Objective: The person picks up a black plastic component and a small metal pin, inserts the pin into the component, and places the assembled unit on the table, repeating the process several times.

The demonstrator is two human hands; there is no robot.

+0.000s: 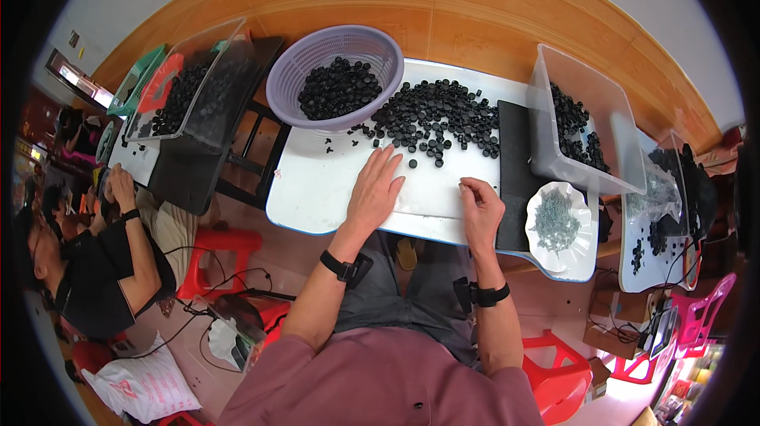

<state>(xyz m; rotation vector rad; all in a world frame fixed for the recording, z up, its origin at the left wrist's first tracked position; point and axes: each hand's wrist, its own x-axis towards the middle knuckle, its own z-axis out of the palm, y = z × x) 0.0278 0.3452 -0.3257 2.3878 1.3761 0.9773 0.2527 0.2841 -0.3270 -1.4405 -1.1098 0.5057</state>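
Note:
Small black round caps (439, 113) lie in a loose pile on the white table (317, 196). My left hand (375, 190) rests at the pile's near edge, fingers stretched out, close to a few stray caps. Over the table's near edge, further right, my right hand (481, 212) is closed, thumb and fingertips pinched together; anything between them is hidden or too small to name. A white fluted dish (579, 216) right of this hand holds many small translucent grey-green pieces (556, 220).
A purple basket (277, 89) of black caps stands at the back left. To the right are a black board (516, 165) and a clear bin (582, 70) with more black parts. Left, a person (103, 268) sits at another table. Red stools (554, 378) stand nearby.

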